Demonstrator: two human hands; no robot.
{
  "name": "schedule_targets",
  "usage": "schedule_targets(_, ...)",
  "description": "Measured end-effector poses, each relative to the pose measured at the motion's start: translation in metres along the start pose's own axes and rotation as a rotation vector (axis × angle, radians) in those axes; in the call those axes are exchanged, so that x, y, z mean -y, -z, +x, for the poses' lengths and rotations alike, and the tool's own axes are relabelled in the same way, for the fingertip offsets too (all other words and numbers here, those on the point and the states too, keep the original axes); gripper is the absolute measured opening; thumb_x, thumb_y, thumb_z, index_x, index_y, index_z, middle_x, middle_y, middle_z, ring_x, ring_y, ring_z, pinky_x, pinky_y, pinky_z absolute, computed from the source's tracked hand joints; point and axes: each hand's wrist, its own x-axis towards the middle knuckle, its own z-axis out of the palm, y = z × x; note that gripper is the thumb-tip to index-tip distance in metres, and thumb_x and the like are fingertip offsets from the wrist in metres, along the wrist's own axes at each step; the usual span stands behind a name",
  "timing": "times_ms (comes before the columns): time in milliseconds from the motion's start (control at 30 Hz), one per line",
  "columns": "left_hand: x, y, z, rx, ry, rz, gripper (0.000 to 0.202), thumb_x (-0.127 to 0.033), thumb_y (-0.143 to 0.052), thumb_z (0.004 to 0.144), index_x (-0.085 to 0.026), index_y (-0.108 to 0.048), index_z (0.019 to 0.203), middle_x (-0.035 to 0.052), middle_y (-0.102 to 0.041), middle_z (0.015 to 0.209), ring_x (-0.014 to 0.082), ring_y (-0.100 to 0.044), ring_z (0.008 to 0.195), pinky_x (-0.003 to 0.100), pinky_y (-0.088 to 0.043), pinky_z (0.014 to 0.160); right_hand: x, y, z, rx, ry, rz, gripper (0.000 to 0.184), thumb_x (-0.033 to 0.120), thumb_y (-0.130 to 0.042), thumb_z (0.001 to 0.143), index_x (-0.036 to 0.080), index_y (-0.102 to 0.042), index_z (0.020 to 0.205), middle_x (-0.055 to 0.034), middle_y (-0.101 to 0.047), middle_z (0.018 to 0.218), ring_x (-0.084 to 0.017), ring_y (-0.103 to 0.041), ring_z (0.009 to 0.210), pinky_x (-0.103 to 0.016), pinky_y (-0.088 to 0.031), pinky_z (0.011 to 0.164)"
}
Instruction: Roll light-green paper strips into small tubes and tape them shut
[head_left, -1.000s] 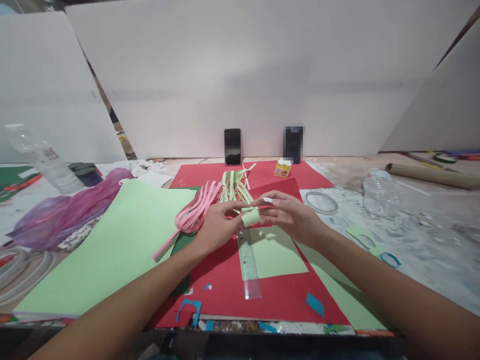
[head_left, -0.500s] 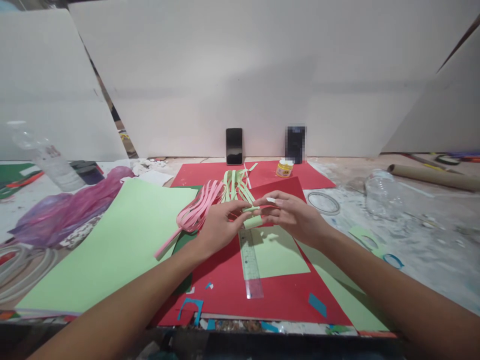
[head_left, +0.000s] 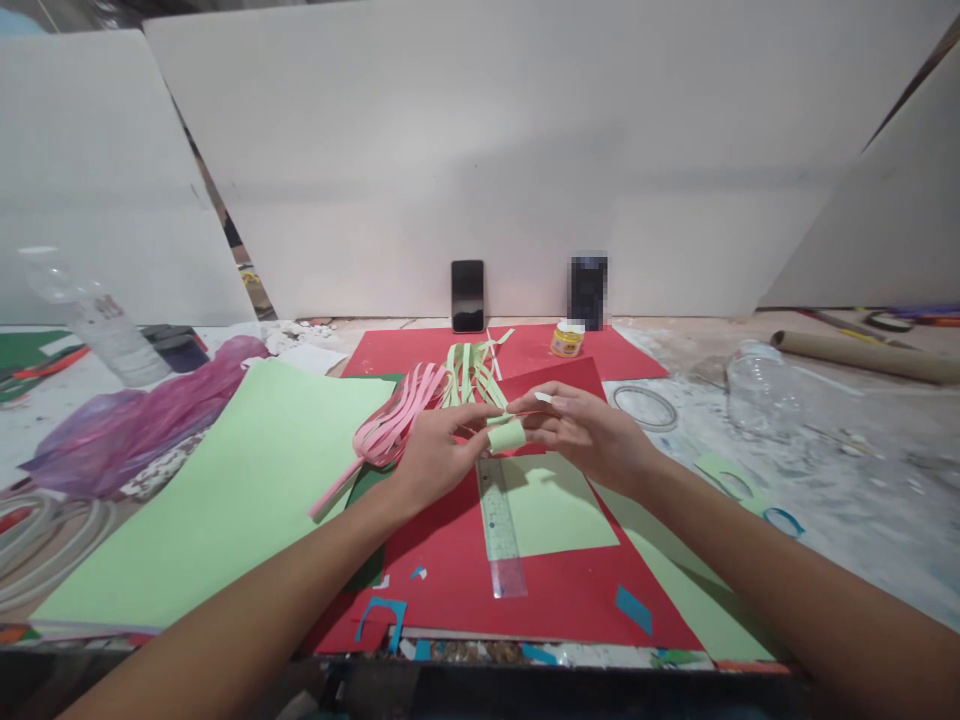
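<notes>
A light green paper strip (head_left: 507, 435), curled into a roll, is held up between my two hands. My left hand (head_left: 448, 447) pinches its left end with thumb and fingers. On the other side my right hand (head_left: 585, 432) grips the right end, and a small white patch shows on one of its fingers. Below them a clear ruler (head_left: 502, 530) lies over a light green paper sheet (head_left: 570, 515) on red paper (head_left: 435, 590). Just beyond my left hand rest a pink fringed paper piece with a rolled stem (head_left: 397, 420) and pale green paper strips (head_left: 469, 370).
A large green sheet (head_left: 202, 490) and a pink plastic bag (head_left: 150, 420) lie at left, near a plastic bottle (head_left: 105, 330). Behind stand a phone (head_left: 468, 297) and a yellow-labelled jar (head_left: 567, 341). A tape roll (head_left: 645, 407), clear container (head_left: 757, 385) and cardboard tube (head_left: 862, 358) are at right.
The strip between my hands has turned a little and now shows a rounder, wider curl. My hands stay in nearly the same place. The view has shifted slightly.
</notes>
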Motion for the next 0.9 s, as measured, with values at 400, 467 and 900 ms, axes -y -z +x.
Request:
schedule_targets(400, 0.0011, -0.0044, 0.0013, -0.044, 0.097, -0.132, 0.028, -0.013, -0.058, 0.076, -0.02, -0.074, 0.097, 0.0045, -0.073, 0.086, 0.0173, -0.067, 0.076, 0.026, -0.053, 0.063, -0.0018, -0.0012, -0.0004, -0.018, 0.006, 0.033, 0.014, 0.029, -0.066, 0.08, 0.019, -0.064, 0.09, -0.0062, -0.067, 0.106, -0.017, -0.067, 0.077, -0.032, -0.055, 0.07)
schedule_targets(467, 0.0009, -0.0046, 0.0009, -0.065, 0.034, -0.136, 0.022, -0.017, -0.061, 0.078, -0.02, -0.075, 0.095, 0.0056, -0.072, 0.089, 0.017, -0.066, 0.078, 0.026, -0.052, 0.065, -0.0013, -0.0021, -0.0008, 0.005, -0.002, 0.06, 0.013, 0.028, -0.064, 0.081, 0.019, -0.064, 0.09, -0.0064, -0.067, 0.106, -0.018, -0.067, 0.08, -0.034, -0.055, 0.071)
schedule_targets(900, -0.0058, -0.0002, 0.0028, 0.037, 0.178, -0.359, 0.029, -0.029, -0.061, 0.081, -0.014, -0.069, 0.105, 0.0081, -0.073, 0.082, 0.0187, -0.069, 0.068, 0.031, -0.057, 0.063, -0.0024, -0.0001, -0.0004, 0.012, 0.015, 0.095, 0.013, 0.028, -0.065, 0.08, 0.018, -0.069, 0.088, -0.0042, -0.066, 0.094, -0.021, -0.065, 0.092, -0.037, -0.05, 0.089)
